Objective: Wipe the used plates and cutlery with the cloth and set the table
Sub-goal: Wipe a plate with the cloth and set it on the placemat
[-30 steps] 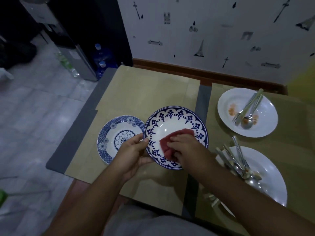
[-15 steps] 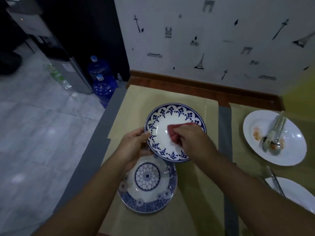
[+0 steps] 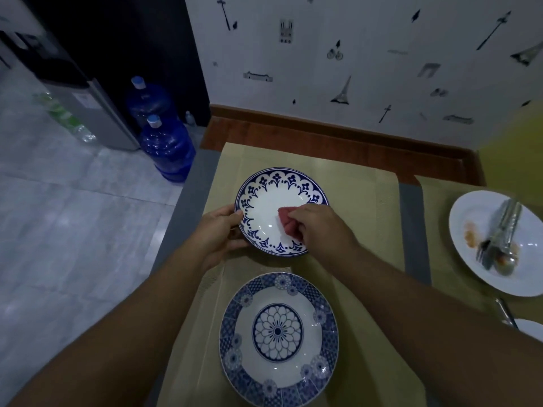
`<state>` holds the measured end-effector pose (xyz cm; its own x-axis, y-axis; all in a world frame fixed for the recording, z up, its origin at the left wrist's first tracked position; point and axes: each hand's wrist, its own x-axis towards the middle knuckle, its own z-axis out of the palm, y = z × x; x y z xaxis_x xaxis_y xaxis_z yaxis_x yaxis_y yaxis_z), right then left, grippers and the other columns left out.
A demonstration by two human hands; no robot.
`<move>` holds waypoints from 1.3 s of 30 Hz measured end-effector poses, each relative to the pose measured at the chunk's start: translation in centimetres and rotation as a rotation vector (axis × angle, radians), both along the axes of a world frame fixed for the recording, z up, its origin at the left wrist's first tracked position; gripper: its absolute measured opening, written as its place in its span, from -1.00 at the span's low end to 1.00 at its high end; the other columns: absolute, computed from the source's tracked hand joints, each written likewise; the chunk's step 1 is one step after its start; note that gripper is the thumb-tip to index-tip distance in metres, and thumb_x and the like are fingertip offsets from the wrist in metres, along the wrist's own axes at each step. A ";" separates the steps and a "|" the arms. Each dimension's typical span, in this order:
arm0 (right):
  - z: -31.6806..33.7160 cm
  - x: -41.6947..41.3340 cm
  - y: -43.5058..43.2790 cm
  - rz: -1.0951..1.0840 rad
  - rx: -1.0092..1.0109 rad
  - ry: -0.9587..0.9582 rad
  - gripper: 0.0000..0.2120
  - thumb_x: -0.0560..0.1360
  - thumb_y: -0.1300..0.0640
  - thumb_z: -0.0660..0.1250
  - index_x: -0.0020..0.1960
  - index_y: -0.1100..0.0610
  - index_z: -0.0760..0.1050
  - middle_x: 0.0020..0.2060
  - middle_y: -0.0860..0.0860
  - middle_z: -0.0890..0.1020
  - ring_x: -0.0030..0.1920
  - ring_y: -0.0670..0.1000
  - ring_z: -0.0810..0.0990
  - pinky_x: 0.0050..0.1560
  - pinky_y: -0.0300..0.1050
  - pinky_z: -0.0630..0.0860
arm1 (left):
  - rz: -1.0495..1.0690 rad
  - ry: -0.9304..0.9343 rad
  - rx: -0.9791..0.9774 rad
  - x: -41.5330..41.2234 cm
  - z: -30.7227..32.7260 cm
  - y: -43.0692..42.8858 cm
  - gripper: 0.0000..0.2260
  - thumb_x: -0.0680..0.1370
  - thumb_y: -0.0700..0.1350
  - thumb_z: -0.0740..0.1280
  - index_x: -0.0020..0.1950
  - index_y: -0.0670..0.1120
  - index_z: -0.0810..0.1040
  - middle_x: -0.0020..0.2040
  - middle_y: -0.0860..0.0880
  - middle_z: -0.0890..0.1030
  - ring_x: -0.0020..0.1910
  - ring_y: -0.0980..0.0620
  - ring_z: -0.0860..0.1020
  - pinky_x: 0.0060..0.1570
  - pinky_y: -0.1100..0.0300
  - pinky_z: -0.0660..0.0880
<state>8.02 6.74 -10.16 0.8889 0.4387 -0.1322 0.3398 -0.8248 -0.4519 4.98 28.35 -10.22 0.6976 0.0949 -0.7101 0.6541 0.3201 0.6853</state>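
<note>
Now clear of the floral plate [image 3: 277, 331], the scalloped plate [image 3: 273, 198] sits in our left hand's [image 3: 219, 230] grip; our right hand [image 3: 318, 226] clutches the cloth [image 3: 286, 223], wiping; placement should come next.

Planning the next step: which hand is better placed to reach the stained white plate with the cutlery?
Probably the right hand: it holds the cloth on the side nearer the white plate, while the left hand grips the left rim of the plate being wiped.

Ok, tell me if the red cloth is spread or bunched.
Bunched: the red cloth is a small wad gripped by the right hand.
</note>
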 end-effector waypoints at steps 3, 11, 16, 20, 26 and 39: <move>-0.8 0.1 0.7 0.012 -0.009 0.020 -0.79 0.46 0.26 0.33 0.00 0.02 0.61 -0.02 0.01 0.59 -0.04 0.02 0.53 -0.03 -0.05 0.54 | -0.005 0.017 -0.010 0.4 -0.4 0.3 -0.73 0.66 -0.23 0.24 0.35 -0.13 0.54 0.14 -0.16 0.69 0.09 -0.13 0.66 -0.13 -0.03 0.68; -0.9 0.3 1.7 -0.004 -0.212 0.104 -0.63 0.44 0.18 0.39 0.23 -0.02 0.51 0.15 0.00 0.54 0.15 0.08 0.49 0.04 0.08 0.55 | -0.050 0.061 -0.061 1.6 0.3 0.7 -0.72 0.67 -0.10 0.24 0.32 -0.17 0.55 0.15 -0.17 0.69 0.12 -0.12 0.66 -0.09 -0.06 0.67; -0.3 0.4 1.7 0.007 -0.173 0.069 -0.70 0.46 0.21 0.34 0.16 -0.01 0.55 0.02 0.03 0.58 0.05 0.08 0.52 0.00 0.01 0.53 | 0.011 0.079 -0.163 0.9 1.6 2.0 -0.54 0.67 0.12 0.16 0.39 -0.19 0.46 0.28 -0.21 0.59 0.27 -0.18 0.57 0.20 -0.13 0.55; 0.9 -0.3 0.7 0.013 -0.086 0.041 -0.69 0.44 0.25 0.30 0.12 -0.02 0.58 -0.04 0.01 0.60 -0.01 0.05 0.53 -0.05 -0.01 0.53 | 0.108 0.051 -0.162 -1.1 3.3 2.5 -0.45 0.65 0.15 0.19 0.50 -0.21 0.37 0.40 -0.20 0.50 0.39 -0.15 0.47 0.33 -0.06 0.44; 4.6 -3.6 -3.2 -0.069 -0.004 -0.085 -0.68 0.51 0.22 0.31 0.22 -0.02 0.56 0.05 -0.02 0.61 0.01 0.01 0.53 -0.07 -0.09 0.51 | 0.017 0.041 -0.205 -4.6 5.8 -2.8 -0.50 0.65 0.15 0.19 0.39 -0.21 0.49 0.29 -0.19 0.61 0.31 -0.13 0.55 0.36 -0.08 0.44; 7.1 -16.8 -22.0 -0.392 0.156 -0.116 -0.54 0.41 0.30 0.38 0.29 0.07 0.53 0.05 0.05 0.63 0.02 -0.04 0.59 0.09 -0.24 0.47 | -0.270 0.208 -0.403 -11.9 5.8 -22.5 -0.49 0.65 0.14 0.17 0.42 -0.21 0.46 0.36 -0.19 0.56 0.38 -0.14 0.49 0.43 -0.13 0.36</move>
